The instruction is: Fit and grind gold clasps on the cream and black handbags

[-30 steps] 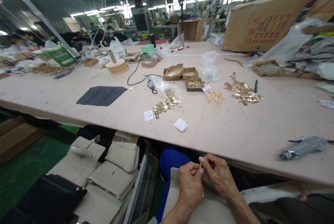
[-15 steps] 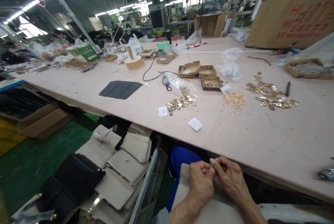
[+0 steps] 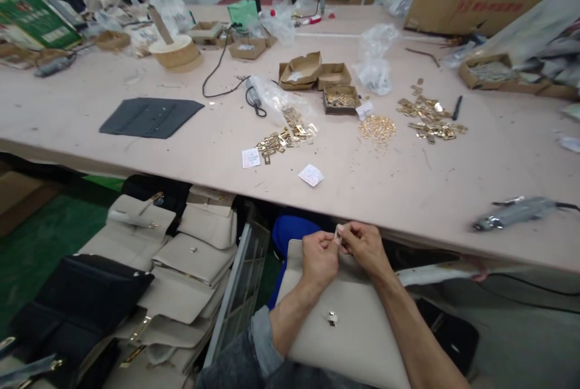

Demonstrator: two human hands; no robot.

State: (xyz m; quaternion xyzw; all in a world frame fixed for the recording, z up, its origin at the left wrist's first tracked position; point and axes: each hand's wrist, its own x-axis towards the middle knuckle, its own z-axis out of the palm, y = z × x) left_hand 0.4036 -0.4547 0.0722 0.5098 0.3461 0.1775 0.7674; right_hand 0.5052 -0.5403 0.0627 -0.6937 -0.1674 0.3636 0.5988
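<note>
A beige handbag [image 3: 348, 340] lies across my lap, with a small metal clasp [image 3: 332, 318] on its front. Above its far edge, my left hand [image 3: 321, 257] and my right hand [image 3: 365, 247] meet with their fingertips pinched together. Whatever lies between the fingers is too small to make out. Past my hands, on the table, is a pile of flat gold metal plates [image 3: 276, 141] beside a white paper label [image 3: 310, 175]. A heap of tiny gold pieces [image 3: 377, 128] lies further right.
To the right, a grey power screwdriver [image 3: 516, 212] rests on the table [image 3: 217, 165]. More gold fittings [image 3: 437, 130], small cardboard boxes [image 3: 342, 100] and a dark panel [image 3: 151, 117] lie on it too. Beige bags [image 3: 190, 262] are stacked at my left, beside a metal frame [image 3: 240, 280].
My view has tilted down and turned right, so the bag's clasp and the power screwdriver now show fully. Both hands stay pinched together over the bag.
</note>
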